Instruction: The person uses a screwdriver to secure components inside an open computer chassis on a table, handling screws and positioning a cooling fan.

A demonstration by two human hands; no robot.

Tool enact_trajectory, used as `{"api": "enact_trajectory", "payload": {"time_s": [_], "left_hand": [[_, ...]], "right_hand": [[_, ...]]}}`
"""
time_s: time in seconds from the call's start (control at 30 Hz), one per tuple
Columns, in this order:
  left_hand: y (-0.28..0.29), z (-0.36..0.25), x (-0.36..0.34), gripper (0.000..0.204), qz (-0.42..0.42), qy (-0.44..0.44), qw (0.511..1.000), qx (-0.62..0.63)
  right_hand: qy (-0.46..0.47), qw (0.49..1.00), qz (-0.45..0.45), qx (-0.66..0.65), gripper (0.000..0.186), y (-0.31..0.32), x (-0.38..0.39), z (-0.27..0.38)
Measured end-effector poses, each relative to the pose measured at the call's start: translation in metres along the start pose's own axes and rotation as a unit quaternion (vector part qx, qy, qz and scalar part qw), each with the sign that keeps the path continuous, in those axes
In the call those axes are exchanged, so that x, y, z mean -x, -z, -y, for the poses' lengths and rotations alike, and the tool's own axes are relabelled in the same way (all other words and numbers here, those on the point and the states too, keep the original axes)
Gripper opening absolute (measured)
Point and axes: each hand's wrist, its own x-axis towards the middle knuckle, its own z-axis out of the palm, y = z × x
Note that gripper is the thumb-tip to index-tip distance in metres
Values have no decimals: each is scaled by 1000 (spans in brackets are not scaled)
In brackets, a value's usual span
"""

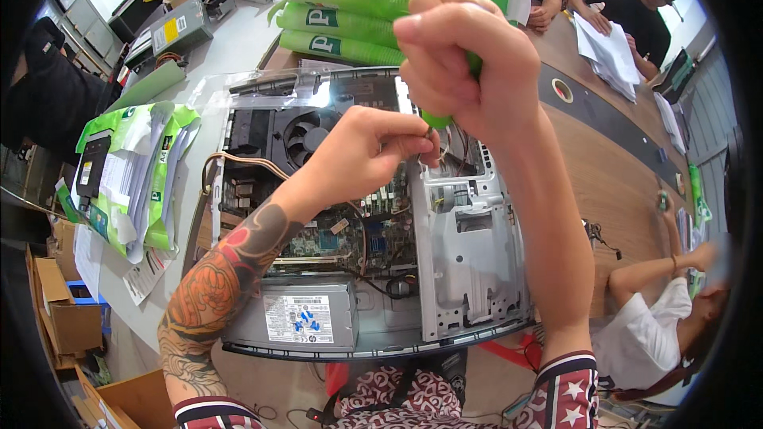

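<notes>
Green-handled screwdriver (436, 121), clenched in right hand (475, 59), left hand (364, 151) pinching its shaft (430, 133)

green packs (362, 20) block far side of computer case (469, 258); room over brown tabletop (616, 163), right.

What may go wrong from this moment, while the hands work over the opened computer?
The green-handled tool in the right hand might slip and hurt the left hand, which pinches near its lower end. If dropped, it could scratch the exposed circuit board below. Also, the left hand might snag the nearby cables.
</notes>
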Motion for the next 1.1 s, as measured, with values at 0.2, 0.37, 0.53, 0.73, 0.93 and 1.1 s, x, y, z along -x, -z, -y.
{"api": "enact_trajectory", "payload": {"time_s": [0.2,0.37,0.53,0.73,0.93,1.1], "left_hand": [[-2,-1,-1,10,-22,-5,1000,-5],[-5,-1,-1,9,-32,-9,999,-9],[-2,-1,-2,9,-39,6,999,1],[-1,-9,2,11,-58,-41,996,-58],[-6,7,0,8,-63,-11,998,8],[-3,6,-1,9,-61,-67,994,-64]], "right_hand": [[-27,984,132,-115,32,22,-5,3],[-54,963,209,-160,36,30,-12,-1],[35,999,-6,-23,31,1,-13,-9],[-17,941,-305,147,39,-31,5,-1],[61,997,-19,36,34,3,0,-9],[-78,977,152,-131,20,28,-4,-4]]}}
